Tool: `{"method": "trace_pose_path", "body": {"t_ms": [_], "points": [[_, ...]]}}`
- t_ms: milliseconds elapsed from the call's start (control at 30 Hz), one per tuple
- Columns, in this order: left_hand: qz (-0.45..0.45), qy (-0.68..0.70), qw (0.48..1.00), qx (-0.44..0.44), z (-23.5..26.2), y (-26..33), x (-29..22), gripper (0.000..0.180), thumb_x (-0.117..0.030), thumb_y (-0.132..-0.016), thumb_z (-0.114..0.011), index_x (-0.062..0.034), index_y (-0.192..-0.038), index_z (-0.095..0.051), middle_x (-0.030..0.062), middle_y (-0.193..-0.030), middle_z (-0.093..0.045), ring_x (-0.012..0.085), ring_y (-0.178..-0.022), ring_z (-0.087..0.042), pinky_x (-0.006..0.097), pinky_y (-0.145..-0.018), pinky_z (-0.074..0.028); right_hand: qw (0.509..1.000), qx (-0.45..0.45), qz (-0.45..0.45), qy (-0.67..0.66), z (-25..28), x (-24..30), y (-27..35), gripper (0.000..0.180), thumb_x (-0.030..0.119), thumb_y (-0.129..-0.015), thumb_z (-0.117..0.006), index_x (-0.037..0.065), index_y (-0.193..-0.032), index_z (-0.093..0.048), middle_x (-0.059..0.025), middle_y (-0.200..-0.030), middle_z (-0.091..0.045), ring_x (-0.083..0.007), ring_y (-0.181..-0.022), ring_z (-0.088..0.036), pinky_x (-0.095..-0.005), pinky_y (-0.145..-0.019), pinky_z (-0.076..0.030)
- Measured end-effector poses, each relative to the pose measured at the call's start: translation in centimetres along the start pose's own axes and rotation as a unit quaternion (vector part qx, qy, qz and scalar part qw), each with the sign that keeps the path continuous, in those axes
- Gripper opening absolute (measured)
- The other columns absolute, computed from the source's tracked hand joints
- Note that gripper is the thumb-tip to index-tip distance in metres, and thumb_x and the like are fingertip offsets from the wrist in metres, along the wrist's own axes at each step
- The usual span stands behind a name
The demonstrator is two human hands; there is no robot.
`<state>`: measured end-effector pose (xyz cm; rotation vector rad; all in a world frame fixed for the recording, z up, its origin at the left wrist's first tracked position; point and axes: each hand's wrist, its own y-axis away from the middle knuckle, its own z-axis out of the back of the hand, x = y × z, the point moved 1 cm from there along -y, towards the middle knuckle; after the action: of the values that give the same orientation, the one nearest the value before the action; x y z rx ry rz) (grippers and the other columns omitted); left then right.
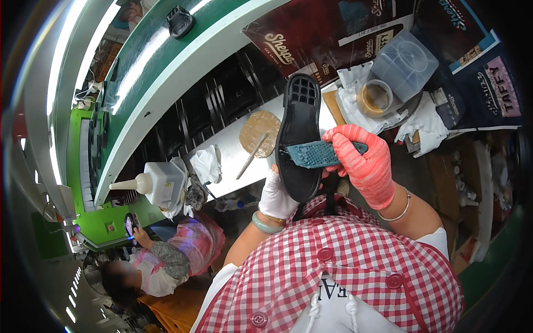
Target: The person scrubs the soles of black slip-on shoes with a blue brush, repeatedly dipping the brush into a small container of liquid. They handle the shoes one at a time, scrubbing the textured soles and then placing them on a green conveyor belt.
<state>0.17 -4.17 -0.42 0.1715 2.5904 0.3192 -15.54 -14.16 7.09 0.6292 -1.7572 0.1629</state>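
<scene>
My left hand (277, 197), in a white glove, grips the lower edge of a black shoe sole (300, 122). The sole is held up lengthwise over the bench, its raised rim and a grid of square hollows at the far end showing. A teal brush (313, 155) with a textured face is pinched in my right hand (363, 164), which wears a coral knitted glove. The brush lies across the sole's near half and appears to touch it. Part of its handle is hidden by my fingers.
A cup of amber liquid (375, 99) and a clear plastic tub (405, 64) stand at the right among white cloths. A thin stick crosses a round brown lid (260, 134). A nozzle bottle (164, 186) stands left. Beyond runs a green conveyor (147, 44); a person (172, 258) sits at the left.
</scene>
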Motion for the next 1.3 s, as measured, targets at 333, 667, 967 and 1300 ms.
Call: {"method": "trace_pose_path", "body": {"t_ms": [333,667,967,1300], "points": [[-0.021,0.058,0.997,-0.052,-0.4,-0.3,0.1,0.060,-0.052,-0.092,-0.042,-0.0111,-0.136,-0.038,0.0109,-0.134,-0.046,0.0265,-0.121,-0.046,0.045,-0.103,-0.035,0.996,0.073,-0.027,0.049,0.1,-0.9,1.3,0.016,0.009,-0.089,-0.057,-0.003,-0.096,-0.064,-0.0066,-0.081,-0.065,-0.0088,-0.070,-0.061,-0.0226,-0.060,-0.053],[0.101,0.012,0.981,-0.163,-0.8,-0.3,-0.7,0.059,-0.058,-0.093,-0.026,-0.0087,-0.110,-0.054,0.0128,-0.087,-0.064,0.0272,-0.067,-0.061,0.038,-0.055,-0.049,0.963,0.208,-0.132,0.114,-0.5,1.0,-1.1,0.025,0.020,-0.090,-0.056,-0.001,-0.100,-0.063,-0.0063,-0.083,-0.065,-0.0091,-0.066,-0.062,-0.0211,-0.055,-0.049],[0.187,0.024,0.967,-0.173,-0.9,-1.2,-1.2,0.041,-0.035,-0.097,-0.029,-0.0048,-0.120,-0.046,0.0167,-0.089,-0.062,0.0212,-0.056,-0.062,0.027,-0.035,-0.048,0.930,0.264,-0.175,0.188,-1.5,1.2,-3.5,0.029,0.028,-0.087,-0.059,0.001,-0.099,-0.064,-0.0036,-0.070,-0.061,-0.0079,-0.051,-0.056,-0.0214,-0.048,-0.042],[0.303,0.086,0.948,0.057,3.5,-1.2,-2.5,0.052,-0.047,-0.093,-0.037,-0.0043,-0.118,-0.053,0.0149,-0.101,-0.065,0.0242,-0.071,-0.064,0.034,-0.051,-0.052,0.912,0.297,-0.182,0.218,0.5,0.4,-4.7,0.029,0.030,-0.080,-0.066,0.004,-0.095,-0.067,-0.0039,-0.070,-0.062,-0.0094,-0.050,-0.055,-0.0226,-0.047,-0.040]]}}
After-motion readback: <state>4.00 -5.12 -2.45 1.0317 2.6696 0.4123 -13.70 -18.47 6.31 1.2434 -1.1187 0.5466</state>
